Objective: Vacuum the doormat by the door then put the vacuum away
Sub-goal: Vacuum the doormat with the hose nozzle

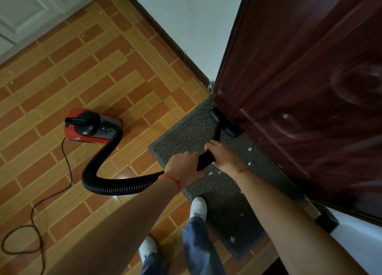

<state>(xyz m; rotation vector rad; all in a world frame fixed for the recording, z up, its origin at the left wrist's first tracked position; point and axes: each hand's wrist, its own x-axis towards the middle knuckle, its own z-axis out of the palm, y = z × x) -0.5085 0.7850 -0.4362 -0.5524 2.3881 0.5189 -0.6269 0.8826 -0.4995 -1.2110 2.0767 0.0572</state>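
Where the two forearms reach forward and down, both hands are wrapped around the black vacuum wand (206,158): the left hand (183,165) is closed over its rear end, just where the ribbed hose joins, and the right hand (220,154) is clenched around the tube a little farther along. A red string circles the left wrist and a thin gold chain (240,171) the right. Below the hands, nearer the body, two white shoes (198,207) show under blue trouser legs; the one under the right hand stands on the near edge of the grey doormat (186,134), the other on the tiled floor (62,84). The doormat lies under and beyond both hands, along the foot of the dark red door (299,68) to the right of the right hand. Small white scraps (210,173) are scattered on it, some just beside the right hand, others nearer the shoes. Just past the right hand, the wand ends in a black floor nozzle (224,123) resting on the doormat against the door's bottom edge. From the left hand the hose (107,161) curves away leftward to the red vacuum body (91,126), which sits on the tiles well to the left of the hands. Its black power cord (33,212) trails across the floor on the left.
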